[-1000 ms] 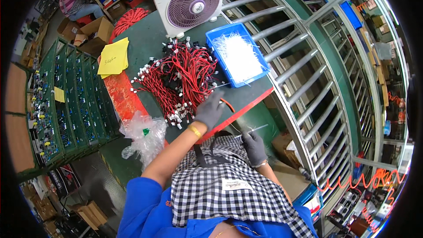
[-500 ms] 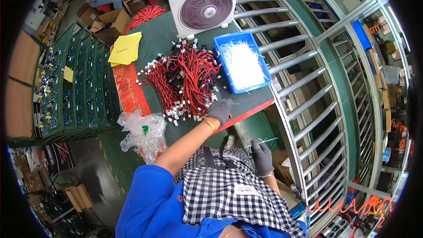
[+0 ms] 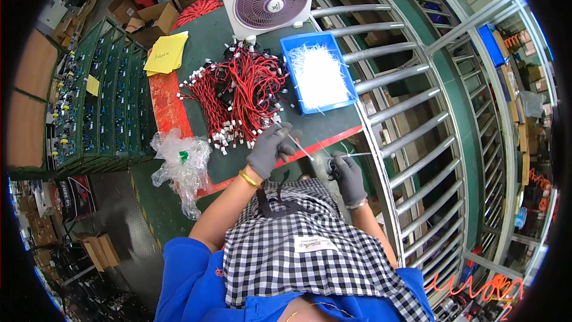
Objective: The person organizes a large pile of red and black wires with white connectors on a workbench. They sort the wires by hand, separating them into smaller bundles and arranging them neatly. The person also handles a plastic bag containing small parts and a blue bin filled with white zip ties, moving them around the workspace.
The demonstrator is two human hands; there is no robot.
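Observation:
My left hand, in a grey glove, is at the front edge of the table beside the wire pile. Its fingers are closed on a thin white cable tie that slants down to the right. Just past the edge, to the right, my right hand wears a matching glove. It is curled around another white cable tie, whose end sticks out to the right. Something small and dark shows at its fingertips, too small to name. Red and black twisted wires with white connectors lie heaped on the green table.
A blue bin full of white cable ties stands right of the wires. Behind is a white box fan. Yellow paper sheets and clear plastic wrap lie at left. A metal roller conveyor runs along the right.
My left hand has drawn back leftward from the table corner, and a cable tie now shows in it. My right hand has risen toward the table edge, closer to the left. The view has shifted slightly.

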